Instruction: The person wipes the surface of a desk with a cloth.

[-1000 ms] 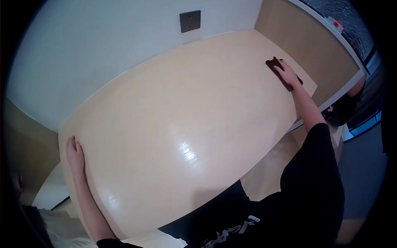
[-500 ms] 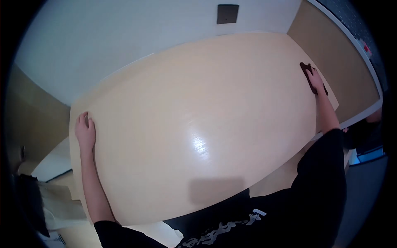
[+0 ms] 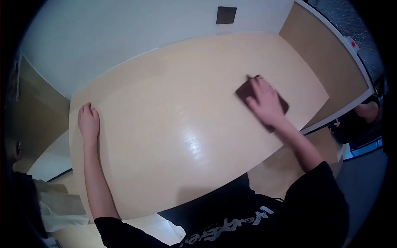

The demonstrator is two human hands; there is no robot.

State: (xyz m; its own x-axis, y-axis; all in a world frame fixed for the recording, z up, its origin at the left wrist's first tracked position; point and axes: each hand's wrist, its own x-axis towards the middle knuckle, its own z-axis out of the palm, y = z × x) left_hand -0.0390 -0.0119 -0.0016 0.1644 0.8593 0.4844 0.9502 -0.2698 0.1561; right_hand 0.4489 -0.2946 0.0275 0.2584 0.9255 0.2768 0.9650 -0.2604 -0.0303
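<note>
A pale wood-toned tabletop (image 3: 165, 95) fills the middle of the view, with a bright glare spot on it. Flat against its right part lies a folded dark brown cloth (image 3: 245, 91). My right hand (image 3: 266, 101) presses down on this cloth with the fingers spread over it, slightly blurred by motion; a corner sticks up past the fingertips. Near the left edge, my left hand (image 3: 89, 120) rests palm down on the bare surface. Its fingers are loosely bent and a little apart, and I see nothing held in it.
A white wall with a dark square plate (image 3: 226, 15) stands behind the table. Panels close off both sides, the right panel (image 3: 331, 49) having a light edge. Beyond it, at the right, another person's arm (image 3: 367, 110) shows. Pale fabric (image 3: 62, 208) hangs at lower left.
My right hand has swept the cloth from the table's far right edge leftward and nearer to me. The left hand stays in place by the left edge, its fingers shifted slightly.
</note>
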